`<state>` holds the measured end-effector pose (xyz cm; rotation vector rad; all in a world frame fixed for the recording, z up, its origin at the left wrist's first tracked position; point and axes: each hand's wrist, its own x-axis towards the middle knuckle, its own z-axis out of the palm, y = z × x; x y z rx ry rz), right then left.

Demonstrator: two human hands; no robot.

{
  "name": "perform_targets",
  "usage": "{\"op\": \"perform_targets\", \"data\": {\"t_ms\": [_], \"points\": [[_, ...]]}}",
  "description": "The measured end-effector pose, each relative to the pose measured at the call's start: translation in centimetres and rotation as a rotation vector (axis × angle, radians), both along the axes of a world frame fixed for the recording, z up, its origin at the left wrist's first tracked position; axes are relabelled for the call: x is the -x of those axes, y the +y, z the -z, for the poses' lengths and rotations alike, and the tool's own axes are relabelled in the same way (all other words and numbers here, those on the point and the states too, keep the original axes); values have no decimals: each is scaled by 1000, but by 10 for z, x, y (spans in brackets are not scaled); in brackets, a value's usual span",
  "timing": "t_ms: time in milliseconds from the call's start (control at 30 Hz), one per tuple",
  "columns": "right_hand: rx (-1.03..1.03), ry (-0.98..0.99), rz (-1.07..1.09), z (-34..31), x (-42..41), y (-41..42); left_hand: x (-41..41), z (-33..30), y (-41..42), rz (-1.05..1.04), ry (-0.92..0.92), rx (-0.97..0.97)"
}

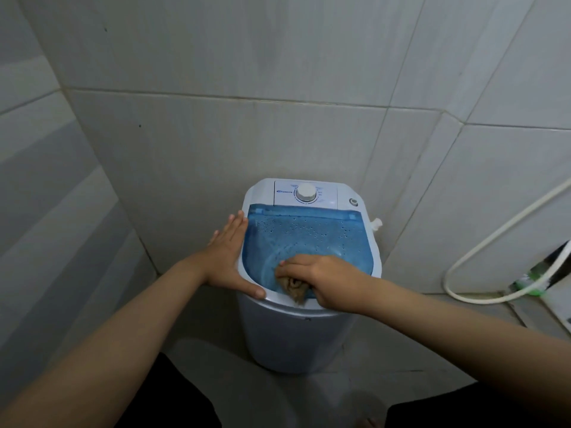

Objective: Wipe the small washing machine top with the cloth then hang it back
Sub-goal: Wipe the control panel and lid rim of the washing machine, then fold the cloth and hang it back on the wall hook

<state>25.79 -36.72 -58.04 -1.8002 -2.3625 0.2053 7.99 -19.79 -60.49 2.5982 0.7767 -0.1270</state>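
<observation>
I see the small washing machine [296,329] standing on the floor in a tiled corner, its translucent blue lid [309,239] shut and dotted with water drops. My right hand [321,278] lies on the near part of that lid, fingers [293,267] curled and pinching the brown cloth [293,288], which is bunched under the palm; a corner of it hangs over the near white rim. My left hand [230,257] rests flat against the left edge of the machine, its fingers straight and pressed together, pointing far, with the thumb [251,290] stretched along the near-left rim. At the far end of the top sits the white control panel with a round dial [306,193]. To the right, a white hose [500,242] loops along the wall and down to the floor, well apart from the machine.
</observation>
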Motion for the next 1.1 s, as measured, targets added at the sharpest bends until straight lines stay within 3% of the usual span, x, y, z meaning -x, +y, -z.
{"op": "perform_targets", "data": {"t_ms": [233,533,733,867,967,1100], "points": [[25,33,15,0,-38,-37,0,-1,1,-4,5,-13],[162,-77,262,-44,-66,-43,2,-7,-7,-9,-30,-31],[-190,631,553,-60,-37,-30,-5,-37,-30,18,-118,-1],[-197,1147,609,-67,-23,-20,-33,-65,-56,-103,-522,304],[-263,1229,589,-74,-20,-16,-52,-85,-66,-88,-755,531],[-374,1158,627,-81,-24,-12,-70,-102,-68,-115,-855,591]]}}
